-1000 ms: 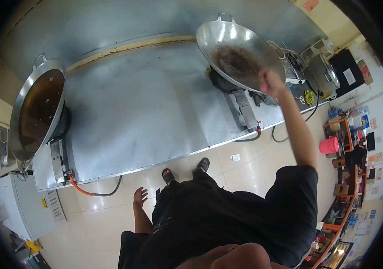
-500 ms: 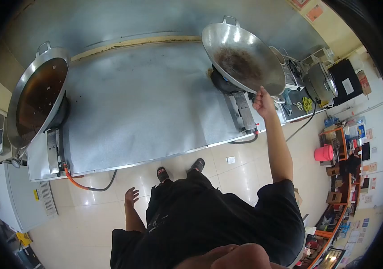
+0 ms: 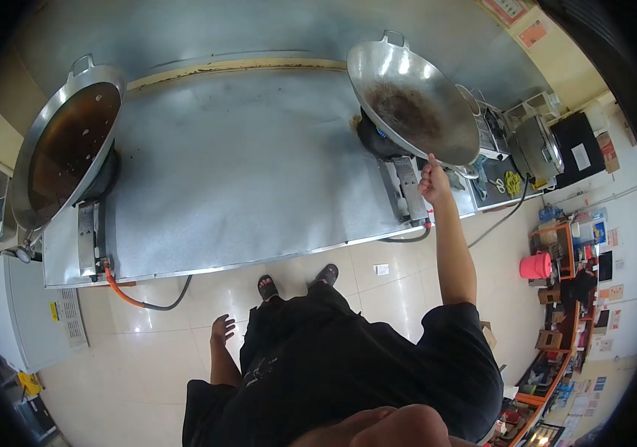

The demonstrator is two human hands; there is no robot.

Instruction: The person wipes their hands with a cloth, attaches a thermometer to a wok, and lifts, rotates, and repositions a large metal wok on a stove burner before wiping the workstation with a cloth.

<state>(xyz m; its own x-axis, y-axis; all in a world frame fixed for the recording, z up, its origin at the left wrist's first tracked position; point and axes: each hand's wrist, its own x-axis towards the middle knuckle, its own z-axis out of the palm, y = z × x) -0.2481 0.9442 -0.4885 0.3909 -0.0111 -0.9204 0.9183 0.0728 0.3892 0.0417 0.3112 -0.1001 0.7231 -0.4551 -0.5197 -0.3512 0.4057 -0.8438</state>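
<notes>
- Worktop (image 3: pixel 236 171), sheet metal, bearing two large woks, one toward each end.
- Stained wok (image 3: pixel 444 89), at the right end: tilted as viewed, with dark brown residue over its base, seated on a burner (image 3: pixel 375 147); a small blue flame (image 3: pixel 381 135) shows beneath it.
- Filled wok (image 3: pixel 34 149), at the left end: contains dark brown liquid (image 3: pixel 73 141) and stands well apart from both hands.
- Right hand (image 3: pixel 434 183): raised at the stained wok's near rim, beside its loop handle (image 3: pixel 467 172). The fingers curl toward the palm, thumb uppermost; whether they pinch anything or touch the rim cannot be told.
- Left hand (image 3: pixel 222 328): low beside the body, above the floor (image 3: pixel 162 372), fingers loosely spread, nothing visible within them.
- Handling, as judged: with the flame lit, metal and rim are best presumed hot. Bare fingers do well to remain outside the rim and clear of the burner, the wrist steady, the forearm approaching from the side rather than across the wok, and any contact kept brief.
</notes>
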